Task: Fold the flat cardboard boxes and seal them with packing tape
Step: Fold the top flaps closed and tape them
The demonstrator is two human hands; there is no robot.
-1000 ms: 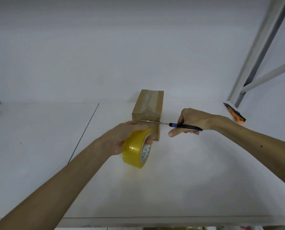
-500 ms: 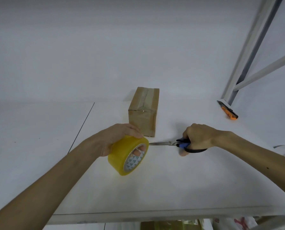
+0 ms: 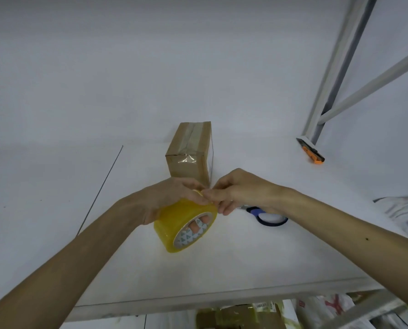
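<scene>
Left hand [image 3: 167, 198]: we see it gripping the yellow roll of packing tape [image 3: 174, 224], fingers curled through the core.
Right hand [image 3: 241, 188]: pinching the tape edge on top of the roll.
Brown taped cardboard box [image 3: 188, 150]: on the white bench [image 3: 222, 269], just beyond both hands.
Blue-handled scissors [image 3: 269, 218]: lying under the right wrist.

Just in front of the cardboard box [image 3: 188, 153] the way is closed: the left hand [image 3: 167, 198] grips the tape roll [image 3: 174, 224] and the right hand [image 3: 241, 188] pinches at its top edge. To the front-right of the box the scissors [image 3: 269, 217] lie on the table [image 3: 43, 186], and well to its right stand an orange cutter [image 3: 311, 151] and a frame post [image 3: 317, 124]. Left of the box the table gives wide room for a hand to pass.
</scene>
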